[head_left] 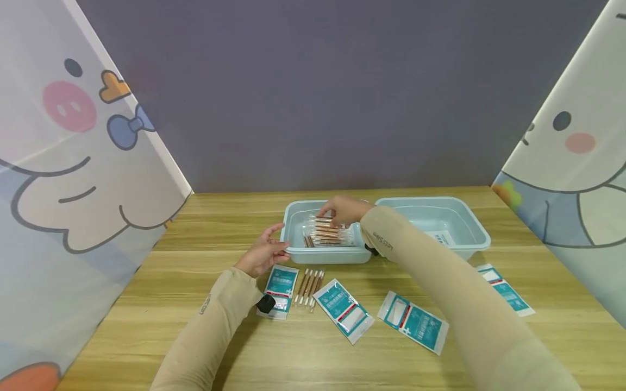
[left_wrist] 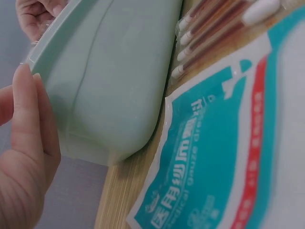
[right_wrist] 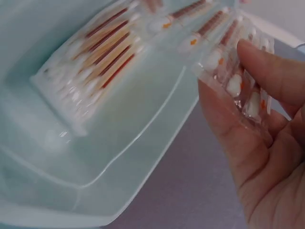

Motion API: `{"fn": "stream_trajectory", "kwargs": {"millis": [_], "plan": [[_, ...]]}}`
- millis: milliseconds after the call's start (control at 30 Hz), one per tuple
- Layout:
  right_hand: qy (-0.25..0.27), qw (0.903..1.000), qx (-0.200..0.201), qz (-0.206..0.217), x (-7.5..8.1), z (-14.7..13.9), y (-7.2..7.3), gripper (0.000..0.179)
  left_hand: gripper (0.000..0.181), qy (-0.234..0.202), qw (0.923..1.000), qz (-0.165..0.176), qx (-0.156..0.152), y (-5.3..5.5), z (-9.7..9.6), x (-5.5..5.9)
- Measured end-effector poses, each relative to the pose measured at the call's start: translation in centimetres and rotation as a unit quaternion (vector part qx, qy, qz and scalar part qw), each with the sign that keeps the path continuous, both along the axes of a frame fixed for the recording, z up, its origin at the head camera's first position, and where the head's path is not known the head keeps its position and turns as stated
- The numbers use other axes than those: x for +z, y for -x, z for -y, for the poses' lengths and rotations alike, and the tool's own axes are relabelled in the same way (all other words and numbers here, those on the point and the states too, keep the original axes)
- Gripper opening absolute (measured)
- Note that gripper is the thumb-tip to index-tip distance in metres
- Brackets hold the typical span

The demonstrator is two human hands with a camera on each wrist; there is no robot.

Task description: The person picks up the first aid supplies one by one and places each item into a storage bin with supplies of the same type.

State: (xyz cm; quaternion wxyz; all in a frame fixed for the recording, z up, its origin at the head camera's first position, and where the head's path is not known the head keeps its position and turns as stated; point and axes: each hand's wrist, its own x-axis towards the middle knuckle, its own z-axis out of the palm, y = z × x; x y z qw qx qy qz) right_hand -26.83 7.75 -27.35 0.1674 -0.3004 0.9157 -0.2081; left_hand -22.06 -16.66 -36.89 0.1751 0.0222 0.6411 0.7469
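Observation:
My right hand (head_left: 344, 210) is over the left light-blue plastic basin (head_left: 330, 255). In the right wrist view its thumb and fingers pinch a clear strip pack of brown cotton swabs (right_wrist: 217, 59) with white tips. Another swab pack (right_wrist: 102, 59) lies inside the basin below. My left hand (head_left: 264, 252) is at the basin's left end, its fairly straight fingers (left_wrist: 25, 107) touching the rim. Near that hand on the table lie a teal-and-white gauze dressing packet (head_left: 282, 285) and a small swab pack (head_left: 309, 288).
A second light-blue basin (head_left: 481, 241) stands at the right with a white-labelled packet (head_left: 442, 237) inside. More gauze packets lie on the wooden table (head_left: 195, 260): one in front of the left basin (head_left: 344, 310), one right of it (head_left: 414, 321), one far right (head_left: 508, 293).

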Motion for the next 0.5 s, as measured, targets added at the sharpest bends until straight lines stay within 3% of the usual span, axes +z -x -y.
{"fn": "stream_trajectory", "kwargs": {"millis": [267,500], "plan": [[0.008,0.9991,-0.033,0.024,-1.1,-0.2,0.3,0.039,0.065,0.01,0.9999,0.001,-0.002,-0.2,0.2,-0.4],[-0.011,0.9985,-0.052,0.013,-1.8,-0.5,0.6,0.039,0.064,0.009,0.9999,-0.01,-0.006,-0.1,0.2,-0.3]]}}
